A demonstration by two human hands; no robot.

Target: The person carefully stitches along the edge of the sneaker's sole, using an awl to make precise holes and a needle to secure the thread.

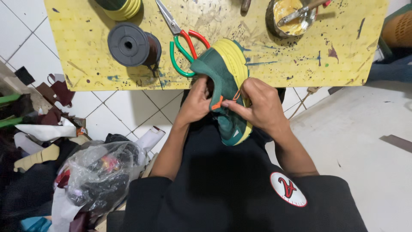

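Observation:
A green suede shoe [227,77] with a yellow sole and orange trim lies across my lap, its heel resting against the edge of the yellow workbench [86,73]. My left hand [196,101] grips the shoe's opening, fingers inside the collar. My right hand [259,105] pinches the shoe's side near the orange trim, thumb and fingers closed on the upper.
Scissors [182,41] with red and green handles lie on the bench just beyond the shoe. A dark thread spool [131,45] sits at left, a yellow spool [122,7] behind it, a glue tin [292,17] with a brush at right. A plastic bag [101,172] and leather scraps crowd the floor at left.

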